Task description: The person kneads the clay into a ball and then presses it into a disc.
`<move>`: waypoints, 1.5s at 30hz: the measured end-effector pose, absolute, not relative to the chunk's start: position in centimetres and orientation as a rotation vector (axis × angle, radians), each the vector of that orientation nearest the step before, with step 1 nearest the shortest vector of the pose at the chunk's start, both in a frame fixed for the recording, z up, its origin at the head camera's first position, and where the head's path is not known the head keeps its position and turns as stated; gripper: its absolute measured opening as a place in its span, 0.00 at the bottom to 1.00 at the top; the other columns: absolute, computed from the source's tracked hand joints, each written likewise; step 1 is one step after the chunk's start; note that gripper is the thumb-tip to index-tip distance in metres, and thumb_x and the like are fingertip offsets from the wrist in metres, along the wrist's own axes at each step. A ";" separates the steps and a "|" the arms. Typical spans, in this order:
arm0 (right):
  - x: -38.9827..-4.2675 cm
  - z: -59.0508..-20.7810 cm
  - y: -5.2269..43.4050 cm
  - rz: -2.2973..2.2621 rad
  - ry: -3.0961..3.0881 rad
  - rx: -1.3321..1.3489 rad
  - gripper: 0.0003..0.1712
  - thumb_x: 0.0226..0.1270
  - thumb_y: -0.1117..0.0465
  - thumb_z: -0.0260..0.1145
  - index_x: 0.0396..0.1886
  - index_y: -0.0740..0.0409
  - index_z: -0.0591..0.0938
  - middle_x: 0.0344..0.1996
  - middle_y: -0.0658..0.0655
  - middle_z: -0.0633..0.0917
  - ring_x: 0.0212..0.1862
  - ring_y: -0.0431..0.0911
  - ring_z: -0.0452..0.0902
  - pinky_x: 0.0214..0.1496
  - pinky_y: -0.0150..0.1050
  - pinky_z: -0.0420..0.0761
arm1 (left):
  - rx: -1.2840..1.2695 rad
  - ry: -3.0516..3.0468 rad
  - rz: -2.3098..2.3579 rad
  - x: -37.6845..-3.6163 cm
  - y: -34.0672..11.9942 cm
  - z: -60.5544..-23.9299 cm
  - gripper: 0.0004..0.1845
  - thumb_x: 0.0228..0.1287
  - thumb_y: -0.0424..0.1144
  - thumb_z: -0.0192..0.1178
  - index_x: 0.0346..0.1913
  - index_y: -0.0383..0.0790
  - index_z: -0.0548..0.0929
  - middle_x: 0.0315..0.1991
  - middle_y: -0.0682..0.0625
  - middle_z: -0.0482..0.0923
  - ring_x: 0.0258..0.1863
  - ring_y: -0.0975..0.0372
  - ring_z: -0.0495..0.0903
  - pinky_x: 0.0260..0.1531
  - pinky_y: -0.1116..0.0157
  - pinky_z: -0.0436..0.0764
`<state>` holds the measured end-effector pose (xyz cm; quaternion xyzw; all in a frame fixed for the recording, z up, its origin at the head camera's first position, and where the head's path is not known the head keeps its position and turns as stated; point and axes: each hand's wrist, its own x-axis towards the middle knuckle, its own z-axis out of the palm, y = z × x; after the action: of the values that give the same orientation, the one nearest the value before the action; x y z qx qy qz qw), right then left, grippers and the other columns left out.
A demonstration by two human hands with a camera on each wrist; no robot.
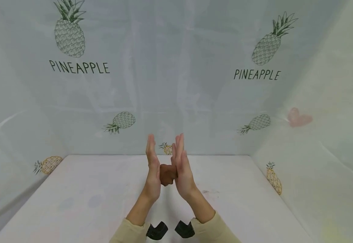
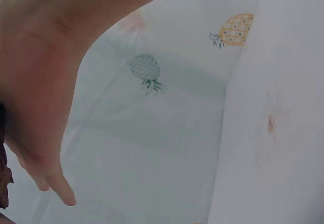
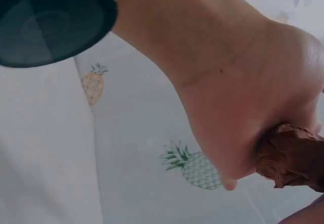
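A rough lump of brown clay (image 1: pixel 168 174) is pressed between two upright palms, held up over the white table. My left hand (image 1: pixel 153 170) is flat against its left side with straight fingers pointing up. On the other side, my right hand (image 1: pixel 181 170) presses its palm to the lump, fingers likewise straight and slightly spread. In the right wrist view the creased clay (image 3: pixel 291 155) sits against the left palm (image 3: pixel 238 97). Only a dark sliver of clay (image 2: pixel 4 178) shows at the edge of the left wrist view, beside the right palm (image 2: pixel 38 82).
A white tabletop (image 1: pixel 97 189) spreads below the hands, with a small reddish smudge (image 1: pixel 206 192) to the right. Pale sheets (image 1: pixel 176 84) printed with pineapples hang behind and at both sides. Black wrist devices (image 1: pixel 157 231) sit by the cream sleeves (image 1: pixel 130 233).
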<state>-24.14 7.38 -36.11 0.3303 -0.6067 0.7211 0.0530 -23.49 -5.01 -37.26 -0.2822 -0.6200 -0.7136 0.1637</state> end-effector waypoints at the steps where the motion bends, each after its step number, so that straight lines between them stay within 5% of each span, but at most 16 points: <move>1: -24.1 -36.1 7.5 2.176 -1.851 0.990 0.37 0.85 0.35 0.22 0.86 0.31 0.26 0.85 0.39 0.29 0.87 0.46 0.25 0.83 0.65 0.26 | -0.848 -1.752 -2.052 -23.4 -4.9 -37.1 0.33 0.85 0.60 0.18 0.85 0.67 0.26 0.82 0.48 0.53 0.19 0.71 0.65 0.18 0.57 0.64; 6: -24.3 -36.1 7.6 2.045 -1.933 0.953 0.36 0.86 0.36 0.22 0.85 0.28 0.25 0.85 0.37 0.28 0.86 0.46 0.25 0.81 0.69 0.25 | -0.926 -1.691 -2.030 -22.9 -4.7 -36.3 0.33 0.85 0.60 0.19 0.85 0.67 0.26 0.77 0.50 0.57 0.10 0.60 0.61 0.12 0.65 0.60; 8: -24.2 -36.2 7.5 2.019 -1.964 0.955 0.36 0.86 0.35 0.22 0.84 0.28 0.24 0.84 0.36 0.27 0.86 0.47 0.24 0.80 0.71 0.25 | -0.884 -1.693 -1.972 -22.7 -4.7 -36.0 0.33 0.85 0.59 0.19 0.86 0.64 0.27 0.85 0.61 0.27 0.11 0.58 0.64 0.25 0.71 0.70; 10: -24.0 -36.4 7.4 2.020 -1.992 0.947 0.36 0.85 0.34 0.22 0.84 0.26 0.24 0.84 0.35 0.27 0.86 0.47 0.25 0.80 0.72 0.26 | -0.853 -1.701 -1.934 -22.6 -4.7 -35.8 0.34 0.85 0.60 0.20 0.86 0.63 0.28 0.85 0.63 0.21 0.11 0.60 0.64 0.32 0.69 0.73; 12: -23.7 -36.5 7.2 2.018 -2.022 0.943 0.35 0.85 0.33 0.21 0.84 0.25 0.24 0.84 0.35 0.28 0.87 0.48 0.27 0.80 0.73 0.27 | -0.828 -1.701 -1.914 -22.6 -4.7 -35.7 0.34 0.85 0.60 0.21 0.87 0.63 0.30 0.86 0.63 0.21 0.29 0.65 0.79 0.61 0.62 0.71; 13: -23.5 -36.5 7.1 2.019 -2.034 0.946 0.35 0.85 0.33 0.21 0.84 0.24 0.24 0.84 0.36 0.28 0.87 0.49 0.27 0.80 0.74 0.28 | -0.820 -1.698 -1.902 -22.6 -4.7 -35.6 0.34 0.85 0.59 0.21 0.87 0.62 0.31 0.86 0.63 0.22 0.47 0.67 0.81 0.72 0.55 0.62; 14: -23.3 -36.5 6.9 2.022 -2.045 0.948 0.35 0.85 0.33 0.21 0.84 0.24 0.25 0.84 0.36 0.28 0.87 0.49 0.28 0.79 0.75 0.29 | -0.809 -1.702 -1.882 -22.6 -4.7 -35.6 0.34 0.85 0.60 0.21 0.87 0.62 0.32 0.86 0.63 0.23 0.64 0.70 0.74 0.76 0.48 0.58; 16: -22.8 -36.4 6.7 2.020 -2.062 0.966 0.34 0.85 0.33 0.20 0.83 0.23 0.25 0.84 0.37 0.28 0.87 0.50 0.29 0.79 0.76 0.31 | -0.794 -1.706 -1.856 -22.7 -4.6 -35.7 0.34 0.85 0.60 0.22 0.87 0.61 0.33 0.86 0.63 0.24 0.83 0.68 0.41 0.80 0.39 0.42; 17: -22.5 -36.2 6.7 2.017 -2.064 0.980 0.35 0.84 0.32 0.20 0.83 0.23 0.25 0.84 0.37 0.27 0.87 0.50 0.29 0.79 0.76 0.32 | -0.778 -1.711 -1.850 -22.8 -4.6 -35.7 0.34 0.85 0.59 0.22 0.88 0.61 0.34 0.86 0.63 0.25 0.84 0.66 0.26 0.78 0.35 0.31; 18: -22.1 -36.0 6.7 2.013 -2.061 0.993 0.35 0.84 0.32 0.21 0.83 0.23 0.25 0.85 0.39 0.28 0.87 0.51 0.29 0.79 0.76 0.32 | -0.776 -1.718 -1.858 -22.8 -4.5 -35.8 0.34 0.85 0.60 0.22 0.87 0.62 0.34 0.86 0.64 0.26 0.84 0.64 0.25 0.78 0.35 0.30; 28: -20.5 -33.7 7.8 2.005 -1.834 0.958 0.36 0.86 0.36 0.25 0.87 0.29 0.31 0.87 0.44 0.36 0.87 0.52 0.33 0.82 0.70 0.31 | -0.985 -1.743 -1.945 -20.8 -2.8 -35.8 0.32 0.86 0.55 0.20 0.87 0.63 0.32 0.87 0.60 0.22 0.84 0.60 0.24 0.75 0.32 0.30; 39: -22.5 -35.7 8.9 2.179 -1.792 0.881 0.37 0.86 0.36 0.25 0.87 0.31 0.31 0.87 0.51 0.37 0.87 0.59 0.38 0.81 0.72 0.30 | -1.017 -1.735 -1.858 -18.1 -2.2 -35.7 0.33 0.86 0.52 0.22 0.88 0.58 0.34 0.88 0.57 0.27 0.85 0.59 0.27 0.73 0.33 0.27; 45: -22.3 -37.0 7.7 2.296 -1.935 0.805 0.36 0.85 0.33 0.23 0.86 0.27 0.29 0.87 0.50 0.36 0.85 0.64 0.44 0.81 0.74 0.39 | -0.975 -1.713 -1.810 -18.1 -3.4 -35.4 0.34 0.86 0.53 0.24 0.88 0.56 0.34 0.88 0.56 0.26 0.85 0.57 0.25 0.72 0.34 0.26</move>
<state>-22.32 7.66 -36.98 0.2589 -0.6224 0.7385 0.0164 -18.13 -3.44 -35.35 -0.3544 -0.6230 -0.6580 0.2309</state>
